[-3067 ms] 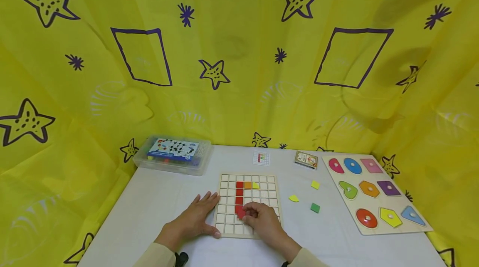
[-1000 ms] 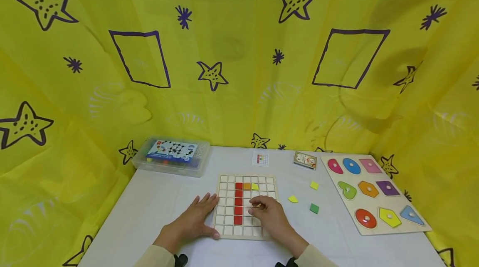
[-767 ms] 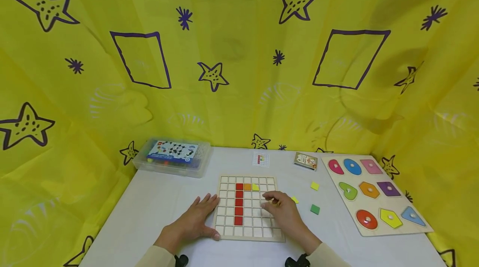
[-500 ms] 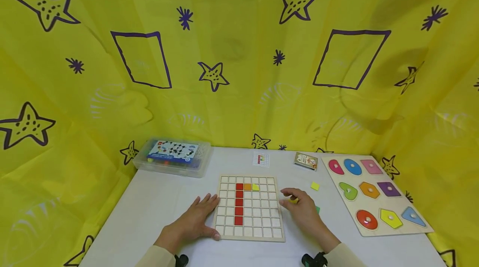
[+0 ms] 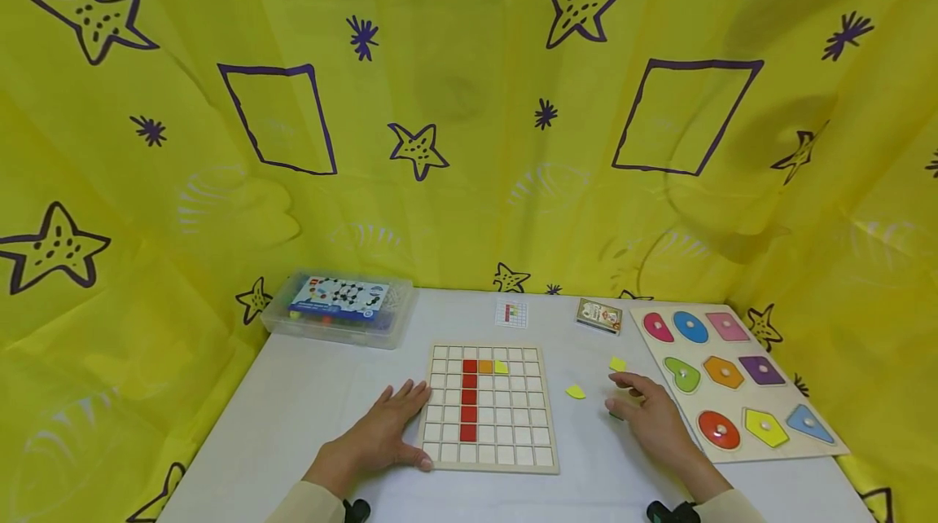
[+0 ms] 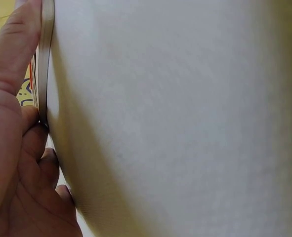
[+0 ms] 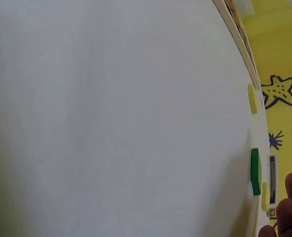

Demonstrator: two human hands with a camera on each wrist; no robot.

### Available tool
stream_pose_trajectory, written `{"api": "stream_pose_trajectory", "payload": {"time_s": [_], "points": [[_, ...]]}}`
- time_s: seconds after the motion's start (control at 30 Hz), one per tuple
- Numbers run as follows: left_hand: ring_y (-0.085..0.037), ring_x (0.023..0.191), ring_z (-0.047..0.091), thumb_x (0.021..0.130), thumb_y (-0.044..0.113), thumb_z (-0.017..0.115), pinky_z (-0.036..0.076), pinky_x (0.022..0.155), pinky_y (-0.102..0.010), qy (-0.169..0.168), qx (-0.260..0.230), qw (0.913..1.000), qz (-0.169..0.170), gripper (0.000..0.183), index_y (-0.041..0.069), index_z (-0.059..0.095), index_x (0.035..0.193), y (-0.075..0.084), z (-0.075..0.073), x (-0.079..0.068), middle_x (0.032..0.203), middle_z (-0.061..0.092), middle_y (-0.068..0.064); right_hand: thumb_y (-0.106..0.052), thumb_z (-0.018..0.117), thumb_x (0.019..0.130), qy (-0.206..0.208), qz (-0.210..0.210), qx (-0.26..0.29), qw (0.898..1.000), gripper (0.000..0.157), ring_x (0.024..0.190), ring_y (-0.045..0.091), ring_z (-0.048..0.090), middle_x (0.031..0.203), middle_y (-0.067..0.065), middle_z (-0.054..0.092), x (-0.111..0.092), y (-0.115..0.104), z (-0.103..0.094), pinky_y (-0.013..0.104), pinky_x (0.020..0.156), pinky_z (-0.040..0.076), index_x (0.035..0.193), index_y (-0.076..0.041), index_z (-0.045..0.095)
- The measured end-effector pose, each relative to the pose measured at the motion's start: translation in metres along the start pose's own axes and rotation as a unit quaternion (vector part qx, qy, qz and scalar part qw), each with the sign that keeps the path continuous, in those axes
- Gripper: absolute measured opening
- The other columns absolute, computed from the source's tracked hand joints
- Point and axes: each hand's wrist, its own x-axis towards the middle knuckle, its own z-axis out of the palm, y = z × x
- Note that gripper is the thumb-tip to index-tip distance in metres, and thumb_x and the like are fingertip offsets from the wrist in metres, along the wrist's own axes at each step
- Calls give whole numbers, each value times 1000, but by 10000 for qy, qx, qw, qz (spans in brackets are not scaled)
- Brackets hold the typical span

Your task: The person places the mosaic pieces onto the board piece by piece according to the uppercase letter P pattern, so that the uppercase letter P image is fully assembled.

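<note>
My left hand [image 5: 377, 429] rests at the left edge of a wooden grid board [image 5: 506, 456], its fingers spread and its thumb at the near corner. A column of red square tiles [image 5: 469, 397] lies in the grid, with an orange tile [image 5: 486, 366] and a yellow piece [image 5: 501, 366] beside the top one. Over the table to the right, my right hand [image 5: 652, 421] holds nothing. Its fingers are loosely bent above a green square tile [image 7: 255, 171], which is mostly hidden under them in the head view. A yellow square tile [image 5: 618, 364] lies just beyond the fingertips.
A rounded yellow piece [image 5: 576, 392] lies right of the board. A pattern card [image 5: 511, 313] and a small card box [image 5: 599, 315] are at the back. A shape puzzle [image 5: 733, 380] stands at the right, a clear plastic case [image 5: 337, 307] back left. Yellow curtains surround the table.
My right hand, earlier pinching a red tile over the grid, has released it at the column's bottom and moved right to the green tile. The left hand stays at the board's edge.
</note>
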Motion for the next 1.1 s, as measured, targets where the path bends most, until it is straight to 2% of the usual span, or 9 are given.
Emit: {"api": "stream_pose_trajectory", "payload": {"time_s": [0.23, 0.43, 0.6, 0.83, 1.1], "points": [[-41, 161, 23, 70, 53, 90, 11, 132, -62, 1, 95, 9999, 42, 118, 2, 37, 162, -1, 0, 0, 171, 34, -18, -14, 80, 92, -193, -42, -233, 9995, 47, 124, 39, 58, 135, 23, 65, -4, 16, -8, 58, 109, 46, 135, -1, 67], [-42, 161, 24, 70, 53, 91, 12, 132, -63, 14, 137, 9999, 80, 118, 1, 38, 162, -2, -1, 1, 170, 35, -19, -11, 81, 91, -293, -27, -312, 9991, 39, 125, 41, 57, 129, 20, 68, -2, 21, -7, 64, 111, 46, 127, 0, 71], [-41, 161, 23, 70, 53, 91, 11, 132, -63, 19, 128, 9999, 85, 118, 1, 38, 162, -3, -1, 0, 170, 35, -18, -5, 76, 93, -338, -170, -458, 9982, 22, 125, 41, 58, 122, 16, 71, 1, 24, -7, 64, 109, 47, 115, -6, 77], [-42, 161, 24, 71, 54, 90, 12, 132, -63, 22, 145, 9998, 116, 118, 0, 38, 162, -3, -1, 1, 170, 35, -19, -6, 72, 95, -440, -112, -528, 9976, 36, 128, 46, 58, 133, 24, 66, 5, 26, -11, 66, 109, 48, 131, 0, 71], [-41, 161, 23, 70, 54, 90, 12, 132, -63, -4, 126, 9999, 91, 118, 1, 38, 162, -1, -2, 0, 170, 35, -19, -6, 73, 95, -530, -64, -580, 9969, 26, 118, 38, 62, 125, 19, 68, 7, 27, -15, 62, 105, 51, 121, -2, 75]]}}
